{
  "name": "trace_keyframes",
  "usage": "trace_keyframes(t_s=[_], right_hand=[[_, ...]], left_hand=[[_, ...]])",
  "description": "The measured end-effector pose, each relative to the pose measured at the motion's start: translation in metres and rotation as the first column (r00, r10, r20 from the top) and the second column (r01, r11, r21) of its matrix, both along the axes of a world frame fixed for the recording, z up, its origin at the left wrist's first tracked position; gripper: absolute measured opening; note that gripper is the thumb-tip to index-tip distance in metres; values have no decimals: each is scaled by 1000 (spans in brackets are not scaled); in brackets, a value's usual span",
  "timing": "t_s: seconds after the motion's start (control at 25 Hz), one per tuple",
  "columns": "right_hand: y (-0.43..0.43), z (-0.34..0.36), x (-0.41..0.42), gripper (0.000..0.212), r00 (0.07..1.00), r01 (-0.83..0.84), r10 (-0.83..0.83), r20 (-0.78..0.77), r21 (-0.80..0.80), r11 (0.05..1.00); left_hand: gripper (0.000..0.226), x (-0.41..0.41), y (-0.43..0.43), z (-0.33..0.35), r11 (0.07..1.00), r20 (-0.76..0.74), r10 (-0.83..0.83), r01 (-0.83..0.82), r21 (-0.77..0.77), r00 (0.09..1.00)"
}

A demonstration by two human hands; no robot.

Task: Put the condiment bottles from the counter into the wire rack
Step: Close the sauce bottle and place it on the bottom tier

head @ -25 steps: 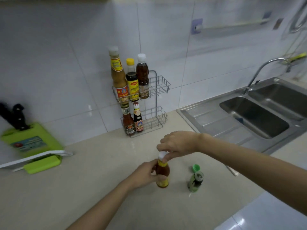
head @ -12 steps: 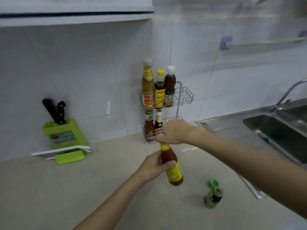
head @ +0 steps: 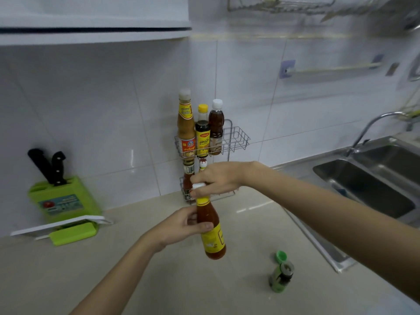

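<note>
A red sauce bottle (head: 210,233) with a yellow label and white cap hangs tilted above the counter. My left hand (head: 181,225) grips its body, and my right hand (head: 218,178) pinches its cap. Behind them the two-tier wire rack (head: 236,139) stands against the tiled wall. Three bottles fill the left of its upper tier, and two smaller ones sit in the lower tier, partly hidden by my right hand. A small green bottle (head: 280,277) with its lid flipped open stands on the counter to the right.
A green knife block (head: 63,201) with black-handled knives and a white board stands at the left. A steel double sink (head: 363,189) with a tap lies at the right. A white cabinet hangs overhead at upper left.
Both hands have lifted the red sauce bottle off the counter and tilted it, moving it toward the rack. The view has swung left and up.
</note>
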State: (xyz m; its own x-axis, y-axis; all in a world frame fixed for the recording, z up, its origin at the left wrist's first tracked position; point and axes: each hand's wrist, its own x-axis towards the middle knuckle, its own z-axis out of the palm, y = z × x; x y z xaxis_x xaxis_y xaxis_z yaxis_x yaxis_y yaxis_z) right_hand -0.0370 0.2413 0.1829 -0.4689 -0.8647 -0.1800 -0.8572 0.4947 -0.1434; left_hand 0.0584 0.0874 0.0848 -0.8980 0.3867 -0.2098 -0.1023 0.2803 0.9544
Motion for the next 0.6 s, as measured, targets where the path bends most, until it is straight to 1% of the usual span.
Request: trace_keyframes(t_s=[0.08,0.12,0.2,0.28,0.36,0.4,0.44,0.48,0.52,0.6], right_hand=[[0,7,2,47,999,-36,36,14,15,999],[0,10,2,48,999,-22,21,38,44,999],[2,12,-1,53,992,64,-78,96,137,988],[3,8,-3,62,974,180,-210,90,264,948],[3,4,-2,61,952,261,-301,56,364,894],[3,3,-2,58,944,280,-324,62,371,885],[5,3,-2,56,940,282,-330,92,340,897],[7,2,-1,54,941,270,-312,135,263,926],[9,1,0,50,944,254,-278,178,149,956],[11,3,0,43,953,230,-209,220,-70,971]], left_hand=[[33,0,2,3,1000,-5,-20,20,-3,1000],[33,1,3,2,1000,-15,-25,25,-3,1000],[31,4,10,-1,1000,-39,-23,24,19,999],[29,9,20,-4,999,-44,-10,12,36,999],[30,12,29,-8,999,-28,-6,7,32,1000],[31,12,32,-9,999,-19,-5,6,36,1000],[30,11,31,-9,999,-9,3,-2,49,1000],[29,9,29,-7,997,3,12,-12,73,1000],[27,6,24,-3,995,14,14,-15,100,1000],[21,2,15,8,991,18,-23,21,131,1000]])
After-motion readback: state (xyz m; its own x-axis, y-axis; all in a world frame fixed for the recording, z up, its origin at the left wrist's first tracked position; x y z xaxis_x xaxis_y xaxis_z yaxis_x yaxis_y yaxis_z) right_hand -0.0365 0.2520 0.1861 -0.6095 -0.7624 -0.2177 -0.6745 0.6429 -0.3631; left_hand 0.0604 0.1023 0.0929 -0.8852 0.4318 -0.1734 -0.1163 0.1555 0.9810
